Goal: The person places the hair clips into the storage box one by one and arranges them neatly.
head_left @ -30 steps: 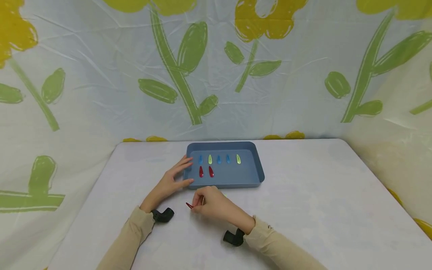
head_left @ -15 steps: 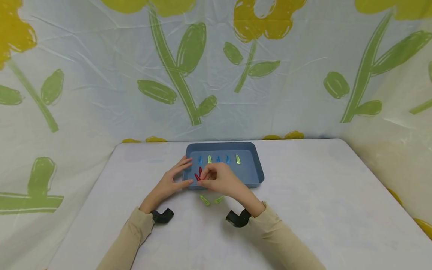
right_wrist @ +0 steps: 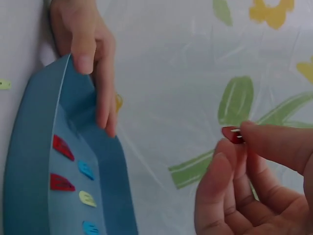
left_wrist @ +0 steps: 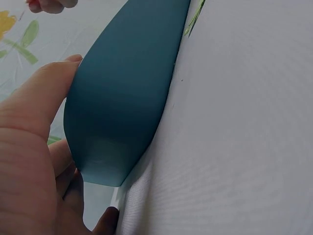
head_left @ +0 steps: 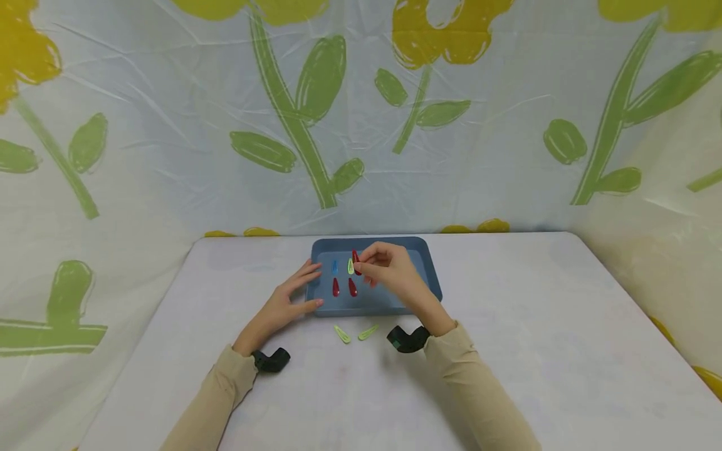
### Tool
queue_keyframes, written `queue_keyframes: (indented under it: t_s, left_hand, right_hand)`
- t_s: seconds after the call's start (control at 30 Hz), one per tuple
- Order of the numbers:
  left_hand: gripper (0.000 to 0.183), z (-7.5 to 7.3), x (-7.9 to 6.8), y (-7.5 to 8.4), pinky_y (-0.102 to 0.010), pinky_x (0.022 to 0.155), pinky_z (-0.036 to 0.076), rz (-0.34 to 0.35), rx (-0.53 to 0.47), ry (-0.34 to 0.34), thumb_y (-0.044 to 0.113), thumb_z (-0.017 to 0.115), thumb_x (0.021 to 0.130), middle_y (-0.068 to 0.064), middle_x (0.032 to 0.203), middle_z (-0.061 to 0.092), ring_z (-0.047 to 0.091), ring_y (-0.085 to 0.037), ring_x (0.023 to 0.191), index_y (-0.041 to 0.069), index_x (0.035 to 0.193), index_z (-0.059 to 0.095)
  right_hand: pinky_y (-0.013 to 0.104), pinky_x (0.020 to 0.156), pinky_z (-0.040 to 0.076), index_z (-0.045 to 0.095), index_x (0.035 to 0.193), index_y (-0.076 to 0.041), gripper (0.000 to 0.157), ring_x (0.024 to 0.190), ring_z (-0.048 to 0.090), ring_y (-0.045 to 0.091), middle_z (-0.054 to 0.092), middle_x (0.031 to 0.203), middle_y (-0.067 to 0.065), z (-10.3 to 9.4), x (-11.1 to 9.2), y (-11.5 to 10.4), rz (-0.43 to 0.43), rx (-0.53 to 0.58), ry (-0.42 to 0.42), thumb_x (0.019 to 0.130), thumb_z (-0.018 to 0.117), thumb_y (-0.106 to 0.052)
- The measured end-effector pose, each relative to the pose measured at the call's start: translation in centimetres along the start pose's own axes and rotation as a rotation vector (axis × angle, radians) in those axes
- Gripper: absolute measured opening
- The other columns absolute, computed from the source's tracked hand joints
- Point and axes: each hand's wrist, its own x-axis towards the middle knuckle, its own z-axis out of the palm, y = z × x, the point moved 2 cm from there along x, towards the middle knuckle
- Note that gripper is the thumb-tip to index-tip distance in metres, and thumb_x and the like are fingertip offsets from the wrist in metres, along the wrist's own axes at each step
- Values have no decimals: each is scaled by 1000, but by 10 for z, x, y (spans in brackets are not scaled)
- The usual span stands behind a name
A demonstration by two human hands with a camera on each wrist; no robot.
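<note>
A red snap hair clip (head_left: 356,262) is pinched between the thumb and fingers of my right hand (head_left: 389,266), raised above the blue-grey tray (head_left: 366,310). The right wrist view shows this hair clip (right_wrist: 233,134) at the fingertips. My left hand (head_left: 284,304) rests on the tray's left end, its fingers spread over the rim and the thumb at the near corner. Inside lie two red clips (head_left: 336,287) in a nearer row. A blue clip (head_left: 335,267) and a light green clip (head_left: 350,266) show in the farther row; my right hand hides the rest of it.
Two light green clips (head_left: 341,334) lie on the white table (head_left: 536,326) just in front of the tray. A black camera mount (head_left: 407,339) sits on the right wrist, another (head_left: 272,360) on the left. Behind the table hangs a flower-patterned cloth (head_left: 197,156).
My right hand has carried the red clip from the table in front of the tray, up and over the near rim, to above the farther row. The left hand stays in place.
</note>
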Motion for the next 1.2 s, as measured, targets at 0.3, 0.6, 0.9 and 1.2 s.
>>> queue_keyframes:
  t_s: [0.3,0.6,0.9,1.2]
  left_hand:
    - [62,-1,0,16,-62,116,14,8,-22,-13,4,75,88,-23,158,28,11,-36,151,-9,142,47]
    - [63,-2,0,15,-61,116,13,1,-20,-17,4,75,88,-22,159,26,10,-34,151,-8,143,47]
    - [65,2,2,-16,-60,117,12,15,-5,-1,4,75,88,-15,161,26,8,-27,152,-4,145,45]
    - [65,0,2,-27,-59,117,14,23,7,-3,15,77,89,-9,162,28,10,-18,152,3,146,49]
  right_hand:
    - [30,64,56,66,97,2,14,66,64,18,70,85,10,-13,11,29,56,75,118,92,72,-11]
    - [28,62,55,67,95,4,13,69,65,28,70,80,7,-15,15,52,142,87,148,91,71,-8]
    - [28,57,53,71,94,5,14,61,61,18,71,76,4,-11,18,77,221,-4,184,86,76,-6]
    - [26,52,49,73,92,3,11,58,58,14,70,76,5,-6,18,85,259,-159,183,84,78,-4]
